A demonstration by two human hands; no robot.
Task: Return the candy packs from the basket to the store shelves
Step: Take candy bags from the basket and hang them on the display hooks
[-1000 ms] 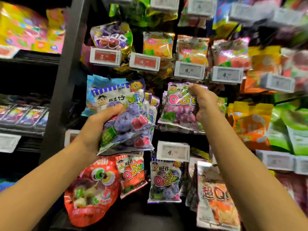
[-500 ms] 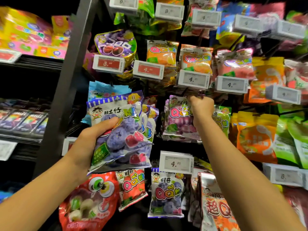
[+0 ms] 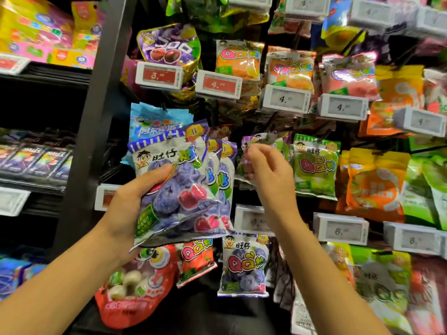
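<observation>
On the pegged store shelves (image 3: pixel 285 122) filling the view from nine o'clock round to three, rows of bright candy packs hang behind white price tags (image 3: pixel 286 98). By the look of it, the task is midway: at least one stack is yet to be hung, and how many packs wait in the basket cannot be judged, since the basket is out of view. The left hand (image 3: pixel 130 201), at seven o'clock of centre, grips a fanned stack of purple blueberry candy packs (image 3: pixel 179 189), thumb curled across the front one, its other fingers hidden behind. At one o'clock of that stack the right hand (image 3: pixel 271 175) is raised against a hanging purple grape pack (image 3: pixel 254 141), its fingers (image 3: pixel 251 153) loosely curled at the top edge; whether they pinch it or only touch it cannot be told, as the hand covers most of the pack. The peg itself is hidden, and motion blur smears the right-hand tags.
</observation>
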